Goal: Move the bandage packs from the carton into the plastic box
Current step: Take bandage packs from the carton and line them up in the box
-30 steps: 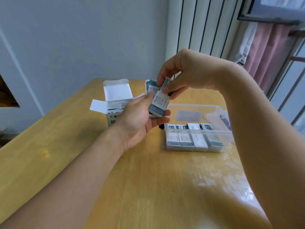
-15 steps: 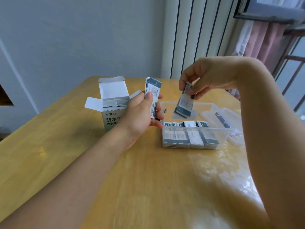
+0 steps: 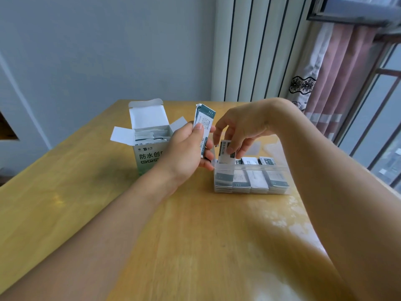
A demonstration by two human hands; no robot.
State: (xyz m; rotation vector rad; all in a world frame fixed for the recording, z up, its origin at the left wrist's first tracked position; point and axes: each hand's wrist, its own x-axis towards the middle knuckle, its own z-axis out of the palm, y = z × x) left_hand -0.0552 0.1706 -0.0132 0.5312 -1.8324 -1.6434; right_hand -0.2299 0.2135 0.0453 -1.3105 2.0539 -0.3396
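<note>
An open white and green carton (image 3: pixel 145 157) stands on the wooden table with more bandage packs inside. My left hand (image 3: pixel 184 152) grips a small stack of bandage packs (image 3: pixel 204 124) upright, just right of the carton. My right hand (image 3: pixel 240 129) pinches a single white and dark-teal bandage pack (image 3: pixel 225 156) and holds it inside the left end of the clear plastic box (image 3: pixel 251 168). Several stacks of packs fill the box's near side in a row.
The box's clear lid (image 3: pixel 273 146) lies behind the box, partly hidden by my right arm. The wooden table (image 3: pixel 195 235) ends at a grey wall and a white ribbed panel behind. A window with pink curtains is at the right.
My right hand has taken one pack from the stack in my left hand, carried it right and down, and lowered it into the left end of the box. The left hand stayed almost still.
</note>
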